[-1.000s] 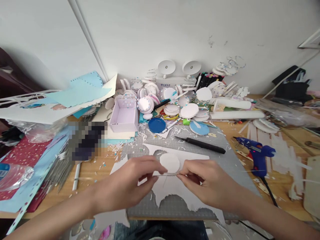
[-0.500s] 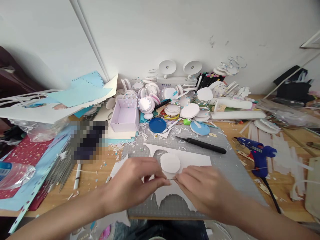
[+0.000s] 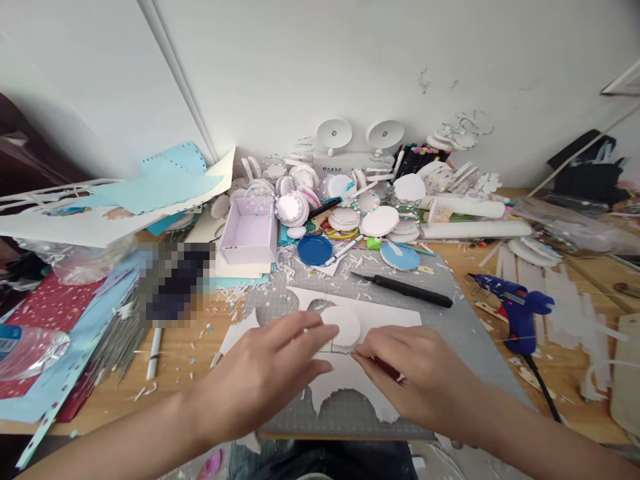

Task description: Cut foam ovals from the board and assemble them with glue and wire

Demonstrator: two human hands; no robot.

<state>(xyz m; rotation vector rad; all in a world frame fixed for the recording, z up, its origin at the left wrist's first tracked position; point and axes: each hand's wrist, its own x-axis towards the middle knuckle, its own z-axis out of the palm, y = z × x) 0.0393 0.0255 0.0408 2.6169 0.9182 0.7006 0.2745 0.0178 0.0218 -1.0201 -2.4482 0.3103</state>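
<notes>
A white disc (image 3: pixel 345 325) lies on a white foam or paper sheet (image 3: pixel 390 320) that has curved cut-outs. My left hand (image 3: pixel 285 353) is just left of the disc, thumb and fingers apart, its index fingertip over the disc's edge. Below the disc, a thin dark jagged line runs across the white material toward my right hand (image 3: pixel 405 367). That hand's thumb and forefinger are pinched together there; what lies between them is too small to make out. A second white piece (image 3: pixel 327 383) with a torn-looking curved edge lies nearer to me.
Beyond the sheet, a black-handled craft knife (image 3: pixel 410 290) rests on the grey cutting mat (image 3: pixel 450 340). A blue glue gun (image 3: pixel 517 307) is on the right. Behind stand a lilac box (image 3: pixel 249 230), a blue lid (image 3: pixel 315 250) and piles of white discs (image 3: pixel 380 221). White scraps litter the table.
My left hand has let go of its pinch beside the right fingertips; its fingers have spread and risen toward the disc. My right hand stays pinched in nearly the same place.
</notes>
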